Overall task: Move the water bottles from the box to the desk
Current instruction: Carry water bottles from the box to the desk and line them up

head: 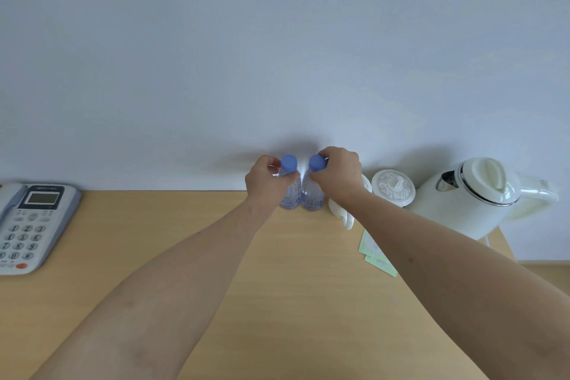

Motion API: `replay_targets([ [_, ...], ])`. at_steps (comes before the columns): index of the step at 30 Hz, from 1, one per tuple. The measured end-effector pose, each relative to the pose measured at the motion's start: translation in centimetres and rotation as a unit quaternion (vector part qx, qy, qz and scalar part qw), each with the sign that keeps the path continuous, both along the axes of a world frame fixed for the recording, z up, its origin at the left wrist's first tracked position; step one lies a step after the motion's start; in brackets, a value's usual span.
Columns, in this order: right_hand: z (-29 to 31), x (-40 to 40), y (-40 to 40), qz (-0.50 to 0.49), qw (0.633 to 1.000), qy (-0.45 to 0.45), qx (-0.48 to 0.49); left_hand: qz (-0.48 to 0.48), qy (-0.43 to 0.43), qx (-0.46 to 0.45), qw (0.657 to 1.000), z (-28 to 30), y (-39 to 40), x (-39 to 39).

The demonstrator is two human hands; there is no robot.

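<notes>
My left hand (265,177) grips the neck of the left bottle (290,185), fingers curled just under its blue cap; my right hand (337,170) does the same on the right bottle (313,191). The 2 bottles stand upright, side by side, at centre frame on the desk (185,225) by the wall, seemingly touching. A phone (29,225) sits at left, a white kettle (475,194) at right

A hotel-like room: desk phone (29,225), kettle (472,194), wooden desk (277,302).
</notes>
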State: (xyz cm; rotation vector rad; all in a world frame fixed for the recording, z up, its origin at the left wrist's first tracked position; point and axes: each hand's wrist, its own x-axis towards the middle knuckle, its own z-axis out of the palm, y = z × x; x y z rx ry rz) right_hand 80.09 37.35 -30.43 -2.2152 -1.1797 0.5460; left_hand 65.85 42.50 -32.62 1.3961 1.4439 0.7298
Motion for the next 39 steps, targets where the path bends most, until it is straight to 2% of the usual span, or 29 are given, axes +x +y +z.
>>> replay_targets([
  [8,-0.3,0.1,0.3,-0.015,0.999,0.014,0.025,0.011,-0.004,-0.003,1.000,-0.1,0.1,0.3],
  [21,0.7,-0.5,-0.7,-0.024,0.999,0.032,0.011,-0.042,0.024,-0.005,0.999,1.2,-0.4,-0.5],
  [26,2.8,-1.2,-1.9,-0.040,0.999,0.004,0.013,-0.098,0.055,0.053,0.992,3.1,0.0,-1.8],
  [30,4.7,-2.6,-3.0,-0.033,0.999,-0.039,0.010,-0.188,0.135,0.154,0.961,5.9,-0.2,-2.6],
  [33,6.6,-3.5,-4.1,-0.019,0.995,-0.101,-0.010,-0.240,0.158,0.213,0.934,8.4,-0.5,-3.1],
  [39,9.7,-4.5,-9.3,-0.058,0.976,-0.204,-0.042,-0.355,0.226,0.311,0.852,12.1,-2.6,-3.6],
])
